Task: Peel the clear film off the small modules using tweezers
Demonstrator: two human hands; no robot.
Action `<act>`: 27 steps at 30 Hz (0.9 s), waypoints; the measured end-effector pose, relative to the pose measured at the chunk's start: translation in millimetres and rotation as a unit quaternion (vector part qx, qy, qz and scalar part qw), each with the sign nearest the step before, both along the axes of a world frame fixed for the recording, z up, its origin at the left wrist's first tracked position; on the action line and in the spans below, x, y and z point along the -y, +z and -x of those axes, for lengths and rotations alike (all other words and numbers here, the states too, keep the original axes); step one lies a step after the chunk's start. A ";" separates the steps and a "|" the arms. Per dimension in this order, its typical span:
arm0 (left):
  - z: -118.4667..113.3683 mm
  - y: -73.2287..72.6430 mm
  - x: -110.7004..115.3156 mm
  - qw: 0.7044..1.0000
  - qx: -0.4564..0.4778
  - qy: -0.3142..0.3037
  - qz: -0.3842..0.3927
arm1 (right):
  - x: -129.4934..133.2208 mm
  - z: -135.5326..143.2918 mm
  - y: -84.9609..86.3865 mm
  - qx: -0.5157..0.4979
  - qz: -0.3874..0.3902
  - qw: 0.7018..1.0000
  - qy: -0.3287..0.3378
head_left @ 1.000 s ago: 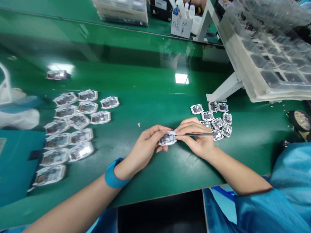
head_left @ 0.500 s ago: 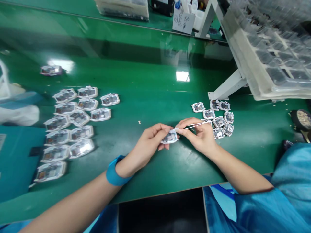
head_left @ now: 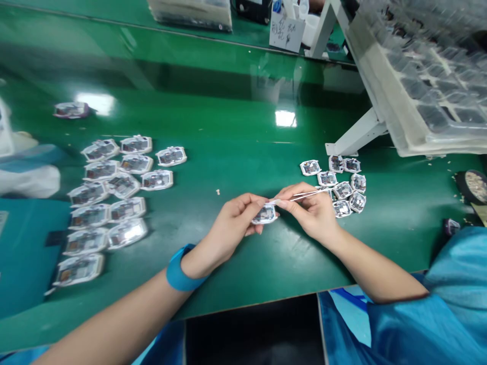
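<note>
Between the thumb and fingers of my left hand (head_left: 236,223) is a small white-rimmed device (head_left: 265,214) with its inner parts showing. My right hand (head_left: 310,210) pinches thin white tweezers (head_left: 304,194), whose tips are hidden by the fingers at the device's upper right edge. Just beyond my right hand lie several similar devices (head_left: 343,190). A larger group of white-rimmed devices (head_left: 124,185) lies in loose rows on the left of the green table (head_left: 213,111).
A plastic tray (head_left: 422,109) on a white bracket (head_left: 359,134) overhangs the right side. A teal folder (head_left: 30,253) and white bag (head_left: 30,180) lie at the left. A black dish (head_left: 474,186) sits far right. A labelled box (head_left: 285,34) stands at the back.
The purple-edged device at the upper left has shifted a little to the left. Both hands keep nearly the same place and grip, with the held device tilted very slightly differently.
</note>
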State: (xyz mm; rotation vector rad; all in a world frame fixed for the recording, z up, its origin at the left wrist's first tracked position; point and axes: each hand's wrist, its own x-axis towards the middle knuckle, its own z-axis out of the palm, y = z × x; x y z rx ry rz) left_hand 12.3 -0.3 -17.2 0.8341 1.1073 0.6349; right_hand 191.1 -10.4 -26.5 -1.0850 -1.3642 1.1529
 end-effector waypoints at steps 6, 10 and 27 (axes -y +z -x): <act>0.9 -4.6 0.5 1.000 0.014 0.004 -0.012 | 1.3 -2.1 -0.5 0.077 -0.064 0.995 0.012; 2.1 -7.3 -2.6 0.999 0.043 -0.008 -0.033 | -0.1 -1.3 -3.4 0.062 -0.074 0.995 -0.008; 2.1 0.0 -5.8 0.997 0.069 0.017 -0.006 | -1.2 2.6 -0.2 0.066 -0.122 0.990 -0.025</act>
